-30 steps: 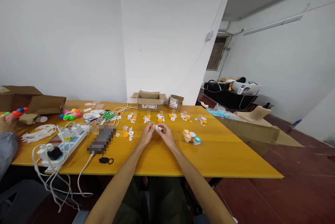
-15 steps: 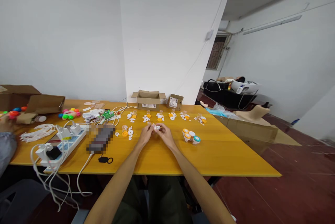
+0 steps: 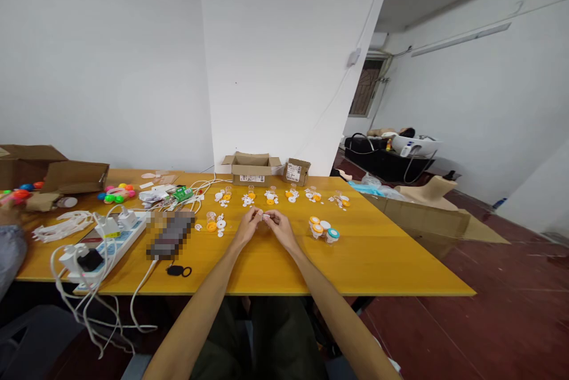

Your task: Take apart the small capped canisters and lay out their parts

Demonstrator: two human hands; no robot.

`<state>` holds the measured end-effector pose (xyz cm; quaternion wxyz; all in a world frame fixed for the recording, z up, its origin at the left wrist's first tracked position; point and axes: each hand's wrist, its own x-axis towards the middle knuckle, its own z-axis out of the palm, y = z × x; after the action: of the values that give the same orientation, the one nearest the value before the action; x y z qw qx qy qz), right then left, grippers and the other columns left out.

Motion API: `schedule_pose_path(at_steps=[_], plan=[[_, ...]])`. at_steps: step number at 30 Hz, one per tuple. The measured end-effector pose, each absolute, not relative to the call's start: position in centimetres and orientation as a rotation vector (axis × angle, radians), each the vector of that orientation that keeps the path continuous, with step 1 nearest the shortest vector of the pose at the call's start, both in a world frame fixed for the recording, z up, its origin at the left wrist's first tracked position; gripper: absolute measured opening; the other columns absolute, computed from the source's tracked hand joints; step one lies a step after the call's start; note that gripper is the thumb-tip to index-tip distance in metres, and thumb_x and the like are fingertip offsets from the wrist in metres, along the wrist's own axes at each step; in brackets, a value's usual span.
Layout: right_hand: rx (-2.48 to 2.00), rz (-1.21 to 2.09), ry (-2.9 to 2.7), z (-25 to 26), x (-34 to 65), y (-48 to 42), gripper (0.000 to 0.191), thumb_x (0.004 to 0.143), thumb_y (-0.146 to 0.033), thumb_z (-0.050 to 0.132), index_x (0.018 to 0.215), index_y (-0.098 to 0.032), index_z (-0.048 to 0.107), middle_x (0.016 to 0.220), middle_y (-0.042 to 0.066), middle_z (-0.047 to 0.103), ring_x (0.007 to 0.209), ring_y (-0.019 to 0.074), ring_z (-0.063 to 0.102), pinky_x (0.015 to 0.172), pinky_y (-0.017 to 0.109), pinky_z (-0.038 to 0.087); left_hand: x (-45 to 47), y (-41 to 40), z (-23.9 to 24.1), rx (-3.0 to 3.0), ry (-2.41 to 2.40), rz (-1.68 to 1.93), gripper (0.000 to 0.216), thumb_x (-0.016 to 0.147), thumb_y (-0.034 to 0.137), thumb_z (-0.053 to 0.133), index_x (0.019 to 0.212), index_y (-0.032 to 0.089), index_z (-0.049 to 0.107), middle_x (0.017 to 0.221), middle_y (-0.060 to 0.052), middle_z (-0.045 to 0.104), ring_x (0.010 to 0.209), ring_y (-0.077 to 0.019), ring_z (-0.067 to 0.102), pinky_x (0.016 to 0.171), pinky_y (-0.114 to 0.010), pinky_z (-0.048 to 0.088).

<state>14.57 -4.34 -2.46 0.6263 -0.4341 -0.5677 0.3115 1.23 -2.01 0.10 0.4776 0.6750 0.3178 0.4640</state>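
Between my fingertips, over the middle of the table, is a small white plastic part [image 3: 265, 217] with dark marks, too small to name more closely. My left hand [image 3: 249, 227] is closed on its left side, and my right hand [image 3: 281, 230] pinches it from the right. Just beyond my hands lie a yellow ring [image 3: 271, 202] and a group of white discs [image 3: 292, 200]. Left of them sits another set with a yellow lid [image 3: 211, 227] and a clear cup. To the right, several small clear cups with yellow, white and teal lids [image 3: 332, 234] stand together.
An open cardboard box [image 3: 251, 178] and a smaller box [image 3: 296, 172] stand against the wall. On the left are a power strip [image 3: 116, 249] with trailing white cables, a blurred dark device [image 3: 172, 235], a black ring-shaped item [image 3: 178, 271] and coloured balls [image 3: 116, 193]. Another person's sleeve [image 3: 11, 249] shows far left.
The white part has turned between my fingers and now shows less of its marked face. My hands stay in nearly the same place. The view has shifted very slightly.
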Motion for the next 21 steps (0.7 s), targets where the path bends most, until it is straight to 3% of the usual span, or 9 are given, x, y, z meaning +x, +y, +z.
schedule_pose_path(at_steps=[7, 13, 21], plan=[[-1.001, 0.695, -1.304, -2.59, 14.47, -4.27, 0.026, 0.071, -0.048, 0.066, 0.074, -0.021, 0.066, 0.073, 0.002, 0.070, 0.070, 0.0198, 0.065, 0.068, 0.033, 0.054, 1.27, -2.10, -0.15, 1.709, 0.764, 1.071, 0.034, 0.081, 0.054, 0.056, 0.073, 0.021, 0.051, 0.062, 0.006, 0.048, 0.053, -0.0110, 0.046, 0.057, -0.025, 0.041], [-1.030, 0.724, -1.263, -2.26, 14.41, -4.59, 0.025, 0.067, -0.045, 0.069, 0.072, -0.021, 0.069, 0.066, 0.002, 0.070, 0.060, 0.0194, 0.063, 0.058, 0.032, 0.053, 1.24, -1.69, -0.27, 1.685, 0.726, 1.064, 0.038, 0.081, 0.055, 0.055, 0.068, 0.021, 0.050, 0.056, 0.006, 0.046, 0.049, -0.0107, 0.044, 0.053, -0.025, 0.038], [-1.059, 0.642, -1.179, -1.84, 15.31, -4.92, 0.027, 0.068, -0.048, 0.069, 0.073, -0.022, 0.068, 0.067, 0.002, 0.070, 0.061, 0.0195, 0.063, 0.061, 0.033, 0.053, 1.25, -1.63, -0.41, 1.614, 0.776, 1.117, 0.033, 0.081, 0.050, 0.059, 0.069, 0.021, 0.050, 0.060, 0.005, 0.051, 0.050, -0.0101, 0.047, 0.055, -0.025, 0.041]])
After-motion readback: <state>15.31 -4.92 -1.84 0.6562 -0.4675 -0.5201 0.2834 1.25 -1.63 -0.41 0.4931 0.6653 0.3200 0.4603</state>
